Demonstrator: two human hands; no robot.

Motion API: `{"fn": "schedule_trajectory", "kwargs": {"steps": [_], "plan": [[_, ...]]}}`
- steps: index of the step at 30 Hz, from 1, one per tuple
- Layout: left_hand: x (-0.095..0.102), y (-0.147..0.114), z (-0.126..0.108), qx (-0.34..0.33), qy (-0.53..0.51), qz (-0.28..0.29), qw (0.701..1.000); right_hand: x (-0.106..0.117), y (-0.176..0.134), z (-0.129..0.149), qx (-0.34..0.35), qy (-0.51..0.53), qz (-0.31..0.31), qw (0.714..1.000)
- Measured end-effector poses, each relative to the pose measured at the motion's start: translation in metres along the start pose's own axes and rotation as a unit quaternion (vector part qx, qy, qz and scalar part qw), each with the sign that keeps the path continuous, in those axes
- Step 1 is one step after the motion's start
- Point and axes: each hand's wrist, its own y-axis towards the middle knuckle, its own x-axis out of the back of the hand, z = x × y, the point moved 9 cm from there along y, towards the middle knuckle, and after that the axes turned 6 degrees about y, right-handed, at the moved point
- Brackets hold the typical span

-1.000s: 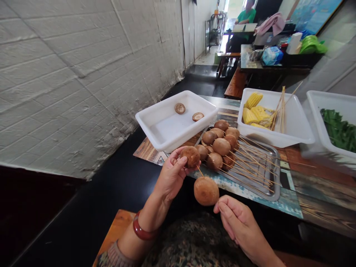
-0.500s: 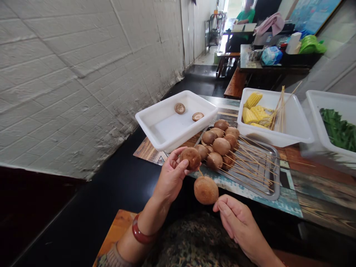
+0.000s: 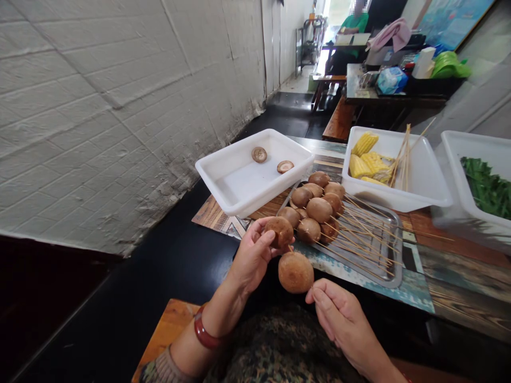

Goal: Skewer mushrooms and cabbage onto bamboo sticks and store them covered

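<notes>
Between thumb and fingers, my left hand point(image 3: 254, 252) grips a brown mushroom cap point(image 3: 279, 231). A thin skewer point(image 3: 290, 248) shows at that cap's lower edge and runs to a second mushroom point(image 3: 296, 272), which is threaded on it. My right hand point(image 3: 339, 308) pinches the skewer just below the second mushroom; most of the skewer is hidden in the fingers. Just beyond, a metal tray point(image 3: 389, 223) bears several skewered mushrooms point(image 3: 318, 210), their sticks pointing right. Two loose mushrooms point(image 3: 259, 155) lie in the white bin point(image 3: 223, 194) behind my left hand.
A white bin point(image 3: 415, 198) at the right holds corn pieces point(image 3: 365, 159) and bare skewers point(image 3: 404, 154). Beside it, another bin point(image 3: 459, 186) holds green leaves point(image 3: 487, 183). A textured wall point(image 3: 120, 106) rises at the left. Far back, a person in green point(image 3: 355, 22) is near a table.
My left hand has moved slightly right and down with its mushroom, closer to the second mushroom, so less skewer shows between them. My right hand stays in place.
</notes>
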Motion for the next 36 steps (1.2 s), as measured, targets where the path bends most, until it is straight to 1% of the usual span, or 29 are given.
{"fn": "schedule_trajectory", "kwargs": {"steps": [4,9,11,14,17,20,23,27,32,36], "plan": [[0.002,0.006,-0.002,-0.003,-0.032,0.013,0.999,-0.003,0.0,-0.002,-0.011,-0.004,0.01,1.0],[-0.003,0.006,0.007,0.021,-0.068,0.054,0.996,-0.005,0.001,-0.002,-0.016,0.0,0.006,1.0],[-0.005,0.004,0.01,0.023,-0.076,0.062,0.995,-0.005,0.002,-0.002,-0.015,0.002,0.006,1.0],[-0.005,0.002,0.012,0.019,-0.073,0.052,0.996,-0.005,0.002,-0.005,-0.016,0.001,0.009,1.0],[-0.002,-0.001,0.015,0.022,-0.054,0.028,0.998,-0.005,0.003,-0.007,-0.012,-0.006,0.007,1.0],[0.0,-0.004,0.019,0.034,-0.036,0.011,0.999,-0.006,0.002,-0.003,0.003,-0.025,0.0,1.0],[-0.001,-0.006,0.022,0.037,-0.03,0.011,0.999,-0.007,0.002,0.002,0.012,-0.044,-0.004,0.999],[-0.002,-0.008,0.023,0.035,-0.041,-0.001,0.999,-0.007,0.003,0.008,0.026,-0.06,-0.011,0.998],[-0.003,-0.012,0.027,0.056,-0.054,-0.018,0.997,-0.01,0.006,0.01,0.047,-0.09,-0.007,0.995],[-0.001,-0.012,0.028,0.061,-0.053,-0.017,0.997,-0.009,0.009,0.006,0.025,-0.065,-0.009,0.998]]}}
